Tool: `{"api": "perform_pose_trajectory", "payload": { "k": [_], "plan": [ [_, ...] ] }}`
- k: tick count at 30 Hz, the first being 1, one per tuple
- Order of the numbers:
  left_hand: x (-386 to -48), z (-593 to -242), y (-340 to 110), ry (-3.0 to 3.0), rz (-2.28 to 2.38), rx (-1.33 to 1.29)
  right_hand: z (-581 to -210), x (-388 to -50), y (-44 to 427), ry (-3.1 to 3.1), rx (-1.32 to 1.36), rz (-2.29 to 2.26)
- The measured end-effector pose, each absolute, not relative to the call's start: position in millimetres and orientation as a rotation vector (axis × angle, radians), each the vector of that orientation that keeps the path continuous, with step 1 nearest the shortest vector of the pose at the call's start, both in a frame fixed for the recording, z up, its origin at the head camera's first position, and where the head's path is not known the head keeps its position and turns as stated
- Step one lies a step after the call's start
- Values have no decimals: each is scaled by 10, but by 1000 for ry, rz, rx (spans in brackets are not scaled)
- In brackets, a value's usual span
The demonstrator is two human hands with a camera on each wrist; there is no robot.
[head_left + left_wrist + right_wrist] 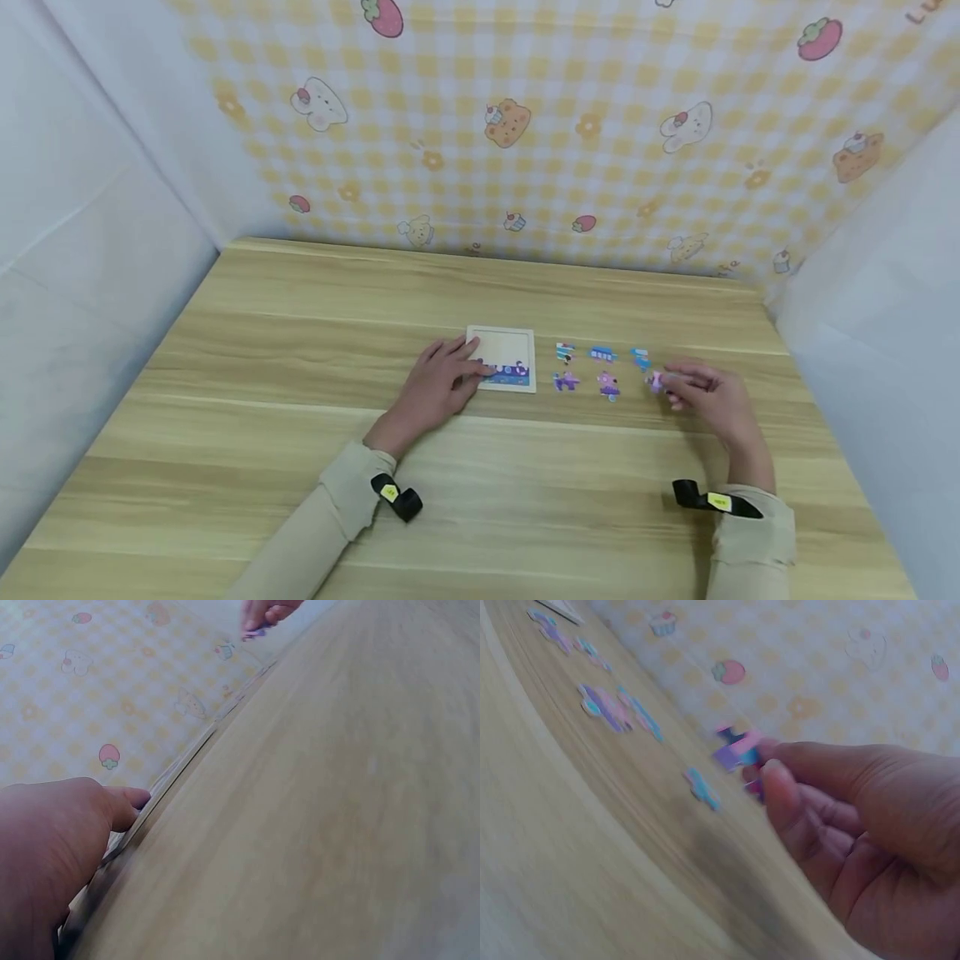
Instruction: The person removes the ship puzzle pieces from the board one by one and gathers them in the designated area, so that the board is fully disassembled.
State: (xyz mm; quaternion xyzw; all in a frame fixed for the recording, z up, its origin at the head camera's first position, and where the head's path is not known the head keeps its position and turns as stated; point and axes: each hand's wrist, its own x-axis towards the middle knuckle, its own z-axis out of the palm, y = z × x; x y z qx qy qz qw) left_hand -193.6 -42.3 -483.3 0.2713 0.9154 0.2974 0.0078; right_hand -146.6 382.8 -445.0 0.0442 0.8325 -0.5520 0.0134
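Note:
My left hand rests on the left side of a square white puzzle tray, fingers mostly extended, thumb near the bottom row. Fitted purple and blue puzzle pieces fill the lower part of that tray. Off to the right, my right hand pinches a pink and purple jigsaw piece between thumb and fingers, raised above the table in the right wrist view. The left wrist view shows only part of the left hand; its fingertips and the tray are largely hidden there.
Several loose jigsaw pieces lie in two rows between tray and right hand, among them a blue one, a purple one and a pink one. The wooden table meets a yellow checked cloth behind.

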Motion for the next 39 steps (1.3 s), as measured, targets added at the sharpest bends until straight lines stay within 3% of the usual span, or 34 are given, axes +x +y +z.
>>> {"api": "perform_pose_trajectory", "payload": {
  "k": [9, 39],
  "plan": [
    [-1947, -4805, -407, 2848, 932, 851, -4521, -1517, 3856, 2691, 256, -1336],
    [-1948, -4832, -429, 2870, 914, 871, -4680, -1460, 3854, 2746, 168, -1449]
  ]
}}
